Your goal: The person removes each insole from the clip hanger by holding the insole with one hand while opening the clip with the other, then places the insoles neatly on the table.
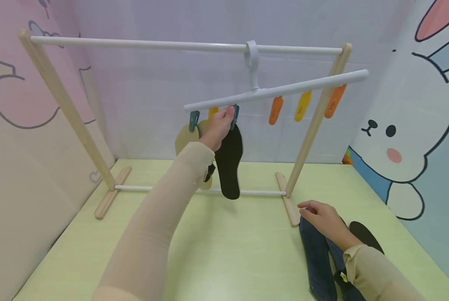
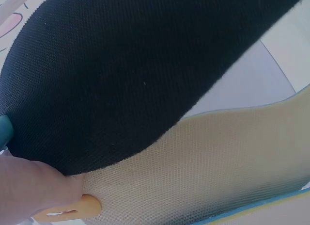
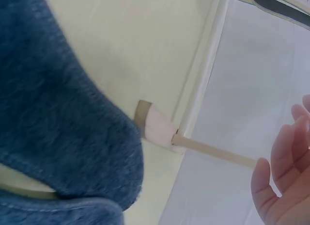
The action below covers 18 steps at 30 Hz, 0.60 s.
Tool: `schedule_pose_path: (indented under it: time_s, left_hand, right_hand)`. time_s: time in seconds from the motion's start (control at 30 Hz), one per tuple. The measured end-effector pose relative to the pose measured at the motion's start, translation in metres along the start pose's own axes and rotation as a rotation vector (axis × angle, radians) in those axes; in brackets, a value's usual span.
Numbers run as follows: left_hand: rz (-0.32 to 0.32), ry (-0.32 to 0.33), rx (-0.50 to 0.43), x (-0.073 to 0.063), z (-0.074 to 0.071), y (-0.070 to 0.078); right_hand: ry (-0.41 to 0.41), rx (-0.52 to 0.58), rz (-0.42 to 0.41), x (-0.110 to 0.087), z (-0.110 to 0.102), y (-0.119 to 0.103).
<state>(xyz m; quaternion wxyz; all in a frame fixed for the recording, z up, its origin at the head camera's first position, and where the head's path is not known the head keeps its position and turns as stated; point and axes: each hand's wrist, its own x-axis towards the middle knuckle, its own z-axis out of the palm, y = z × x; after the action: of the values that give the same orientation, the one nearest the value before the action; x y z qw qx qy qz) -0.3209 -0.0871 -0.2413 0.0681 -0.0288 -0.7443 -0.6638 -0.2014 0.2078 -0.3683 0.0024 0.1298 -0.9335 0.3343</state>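
Observation:
My left hand (image 1: 217, 127) is raised to the white clip hanger (image 1: 280, 93) and pinches a green clip (image 1: 235, 119) there. A black insole (image 1: 229, 167) hangs just below these fingers; its mesh face fills much of the left wrist view. Behind it hangs a beige insole (image 2: 232, 147), by a yellow clip (image 2: 72, 210). Another beige insole (image 1: 184, 140) hangs at the left from a second green clip (image 1: 194, 121). Low on the right, my right hand (image 1: 327, 221) hovers with loosely bent fingers and nothing in them, over fuzzy navy insoles (image 3: 72, 104) on the table.
A wood-and-white rack (image 1: 134, 43) carries the hanger, which tilts up to the right. Two orange clips and a yellow clip (image 1: 303, 106) hang from its right half. Another dark insole (image 1: 365, 236) lies right of my right hand. Printed walls enclose the pale table (image 1: 247, 251).

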Motion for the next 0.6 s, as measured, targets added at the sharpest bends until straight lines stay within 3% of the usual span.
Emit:
schedule_pose_path:
  time_s: [0.3,0.6]
  left_hand:
    - [-0.025,-0.027,-0.003,-0.006,0.003,0.005]
    - [-0.009,-0.013,-0.011,-0.007,0.004,0.005]
  right_hand:
    - [-0.019,0.013,-0.051,0.013,-0.002,-0.018]
    - [0.003,0.161,-0.039,0.028,0.006,-0.033]
